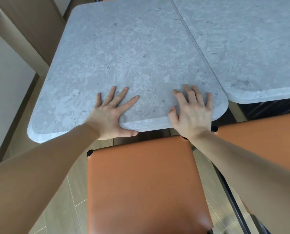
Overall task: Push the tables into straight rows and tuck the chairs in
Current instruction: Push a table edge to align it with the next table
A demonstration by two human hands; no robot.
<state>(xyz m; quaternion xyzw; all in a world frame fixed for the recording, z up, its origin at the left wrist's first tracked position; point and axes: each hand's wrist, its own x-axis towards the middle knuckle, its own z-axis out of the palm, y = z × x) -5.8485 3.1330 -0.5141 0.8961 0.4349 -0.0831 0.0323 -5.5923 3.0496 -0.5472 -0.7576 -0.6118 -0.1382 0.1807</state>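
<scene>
Bright, soft daylight fills the scene, strongest across the grey stone surface (124, 48), which looks pale and slightly washed out toward the far side. Shadows are faint: only thin dark edges show under the left hand (110, 115) and right hand (191, 114). A small glare patch sits on the near right corner of the orange chair seat (140, 183). The wide lens bends straight edges outward near the borders. Focus is slightly soft throughout.
</scene>
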